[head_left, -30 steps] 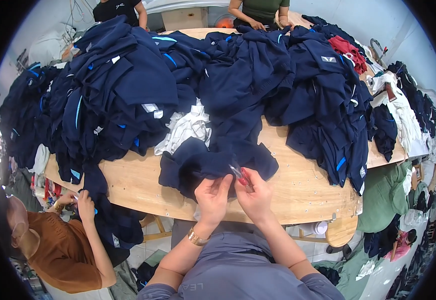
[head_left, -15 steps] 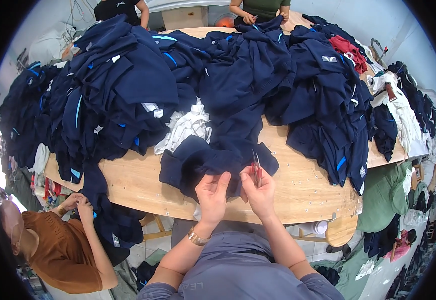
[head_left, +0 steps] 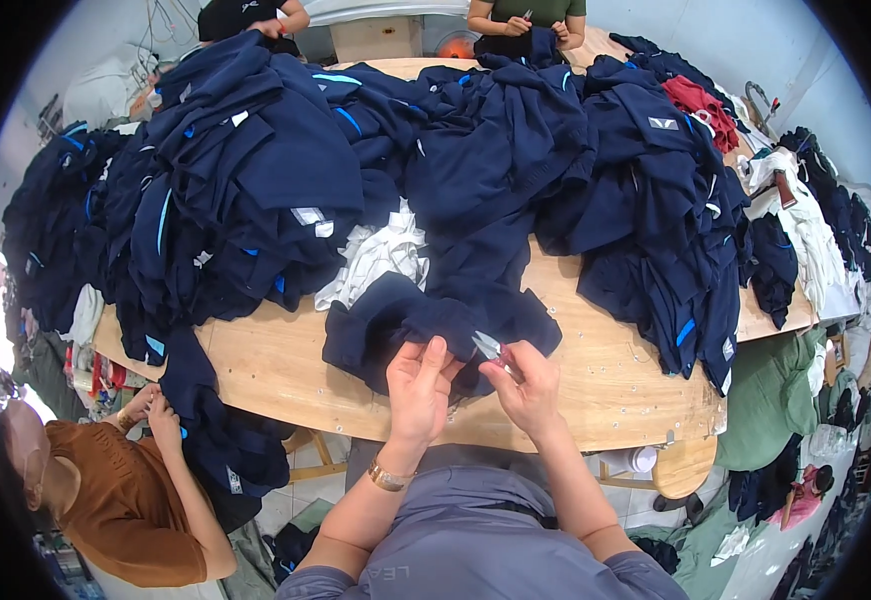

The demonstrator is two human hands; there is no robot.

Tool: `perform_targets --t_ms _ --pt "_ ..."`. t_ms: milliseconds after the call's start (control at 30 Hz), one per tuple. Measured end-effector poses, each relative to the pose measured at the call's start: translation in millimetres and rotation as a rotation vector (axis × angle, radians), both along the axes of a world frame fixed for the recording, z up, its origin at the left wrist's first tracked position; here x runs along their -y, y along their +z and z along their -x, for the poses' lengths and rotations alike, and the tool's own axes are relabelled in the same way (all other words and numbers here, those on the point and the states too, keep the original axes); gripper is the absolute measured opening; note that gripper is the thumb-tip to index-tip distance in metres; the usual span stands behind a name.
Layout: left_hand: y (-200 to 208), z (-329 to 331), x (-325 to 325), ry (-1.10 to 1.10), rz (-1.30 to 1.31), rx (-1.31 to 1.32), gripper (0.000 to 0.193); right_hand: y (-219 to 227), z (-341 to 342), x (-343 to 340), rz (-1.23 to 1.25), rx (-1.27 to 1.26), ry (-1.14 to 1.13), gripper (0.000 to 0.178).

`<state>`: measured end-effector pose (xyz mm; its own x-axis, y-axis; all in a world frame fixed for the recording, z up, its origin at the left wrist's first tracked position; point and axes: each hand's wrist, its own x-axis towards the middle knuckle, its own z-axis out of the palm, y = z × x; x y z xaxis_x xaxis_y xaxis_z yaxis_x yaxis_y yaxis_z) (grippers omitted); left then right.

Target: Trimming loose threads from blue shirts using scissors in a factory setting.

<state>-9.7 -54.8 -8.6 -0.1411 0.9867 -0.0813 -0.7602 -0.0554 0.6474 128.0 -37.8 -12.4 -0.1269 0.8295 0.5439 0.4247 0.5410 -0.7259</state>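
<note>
In front of me a navy garment lies bunched near the table's front edge. My left hand is closed at its near edge, thumb up, with a fold of the cloth at the fingers; exactly what the fingertips pinch is partly hidden. Red-handled thread snips are gripped in my right hand, their blades apart and pointing left, above the cloth and close to my left fingers. Just beyond the garment rests a heap of white fabric pieces.
Large piles of navy garments cover the wooden table left, centre and right. A red cloth lies at the far right. A co-worker in brown handles navy cloth at my left; two other people work across the table.
My right hand has turned the snips from pointing away to pointing left, toward my left hand. The co-worker at the far right has raised their hands and cloth. My view has shifted slightly.
</note>
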Motion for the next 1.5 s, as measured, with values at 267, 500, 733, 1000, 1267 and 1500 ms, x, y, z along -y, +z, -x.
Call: perform_targets --t_ms 267,500,733,1000,1267,1500 --pt "-5 3 4 0.067 -0.049 -0.088 0.010 -3 -4 1 -0.137 0.191 -0.038 0.031" --pt "0 1 6 0.103 -0.080 -0.247 0.010 2 -4 -2 -0.163 0.204 -0.021 0.032" --pt "-6 -1 1 0.107 -0.077 -0.336 0.012 -3 -6 -6 -0.099 0.101 -0.023 0.029" --pt "-7 -1 4 0.118 -0.112 -0.337 0.016 -1 8 4 0.405 -0.663 0.092 0.016" --pt "0 -6 7 0.137 -0.135 -0.496 0.021 4 20 1 0.341 -0.516 0.113 0.010" --pt "-5 -6 -4 0.107 -0.087 -0.310 0.020 7 7 -2 0.603 -0.662 0.321 0.004"
